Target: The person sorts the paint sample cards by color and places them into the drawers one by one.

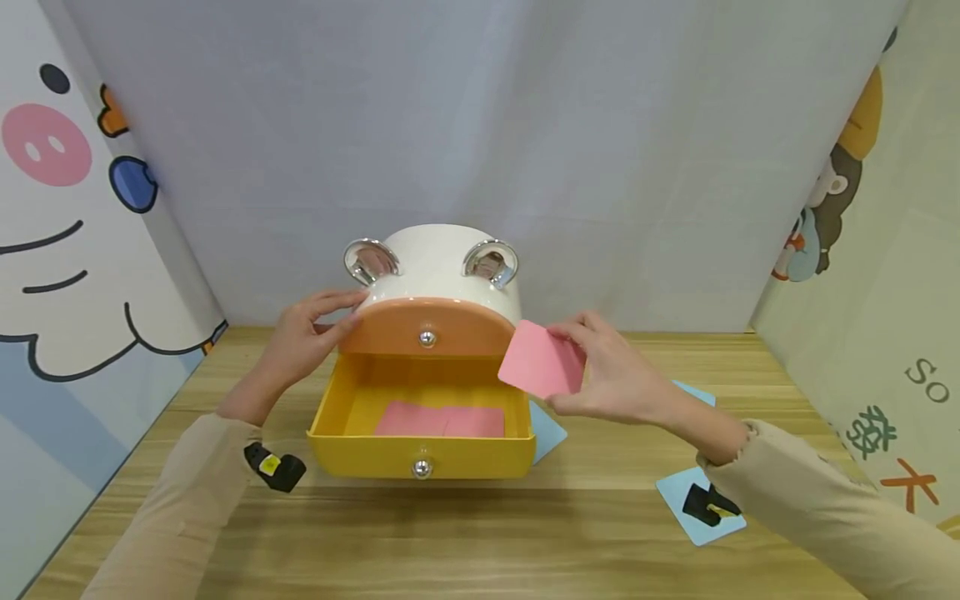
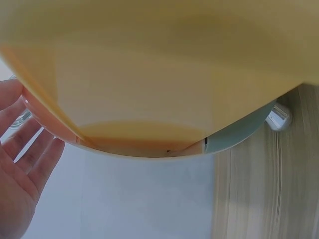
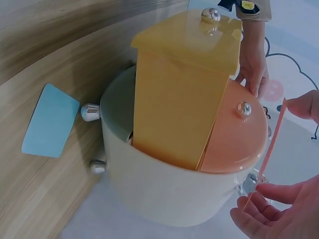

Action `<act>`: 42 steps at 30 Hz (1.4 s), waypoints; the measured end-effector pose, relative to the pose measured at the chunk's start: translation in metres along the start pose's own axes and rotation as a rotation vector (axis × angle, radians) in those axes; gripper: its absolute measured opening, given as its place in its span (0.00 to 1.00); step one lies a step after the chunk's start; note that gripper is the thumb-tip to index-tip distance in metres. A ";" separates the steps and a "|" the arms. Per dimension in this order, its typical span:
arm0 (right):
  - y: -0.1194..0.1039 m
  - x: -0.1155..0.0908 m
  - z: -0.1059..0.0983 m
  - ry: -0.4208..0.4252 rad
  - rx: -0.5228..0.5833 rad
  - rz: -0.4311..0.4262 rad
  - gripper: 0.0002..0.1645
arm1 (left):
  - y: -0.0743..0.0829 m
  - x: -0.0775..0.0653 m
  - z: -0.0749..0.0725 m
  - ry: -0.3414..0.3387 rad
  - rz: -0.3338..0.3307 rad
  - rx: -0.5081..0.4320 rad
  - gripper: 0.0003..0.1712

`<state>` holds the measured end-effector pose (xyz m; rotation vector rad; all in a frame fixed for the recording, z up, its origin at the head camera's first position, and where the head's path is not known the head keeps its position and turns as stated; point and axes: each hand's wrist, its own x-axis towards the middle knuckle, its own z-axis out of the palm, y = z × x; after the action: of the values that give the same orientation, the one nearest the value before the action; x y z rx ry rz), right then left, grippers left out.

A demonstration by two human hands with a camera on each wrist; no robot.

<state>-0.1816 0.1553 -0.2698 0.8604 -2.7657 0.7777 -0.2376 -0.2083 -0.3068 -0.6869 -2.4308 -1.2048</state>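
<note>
A white animal-shaped box (image 1: 438,260) with silver ears has an orange upper drawer (image 1: 390,327), pushed in, and a yellow lower drawer (image 1: 360,458), pulled out. Two pink cards (image 1: 408,419) lie flat in the yellow drawer. My left hand (image 1: 303,337) rests its extended fingers against the box's left side, near the orange front; the left wrist view shows the fingers touching its edge. Beside the box's right side, my right hand (image 1: 618,379) pinches another pink card (image 1: 534,358) by its edges, tilted above table height. The right wrist view catches this card edge-on.
A light blue card (image 1: 549,432) pokes out beside the drawer's right side. Another blue card (image 1: 682,492) lies under the right wrist camera (image 1: 703,505), and a third blue card (image 1: 697,393) shows partly behind the right forearm. Printed panels stand left and right, a pale curtain (image 1: 600,167) behind.
</note>
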 end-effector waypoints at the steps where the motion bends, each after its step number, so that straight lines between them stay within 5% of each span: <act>1: -0.003 0.002 0.003 -0.003 -0.009 -0.027 0.41 | 0.000 0.000 0.000 0.000 0.001 -0.002 0.19; 15: -0.022 0.031 0.056 -0.076 -0.017 -0.277 0.39 | -0.004 -0.001 0.001 0.011 0.001 0.031 0.19; 30: -0.012 0.034 0.067 -0.121 0.078 -0.260 0.41 | -0.004 0.000 0.002 0.009 0.015 0.022 0.19; 42: -0.009 0.021 0.050 -0.043 0.269 -0.176 0.38 | -0.004 0.000 0.002 0.014 0.002 -0.005 0.19</act>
<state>-0.1933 0.1129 -0.3024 1.1615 -2.6115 1.1254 -0.2402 -0.2091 -0.3102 -0.6795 -2.4158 -1.2115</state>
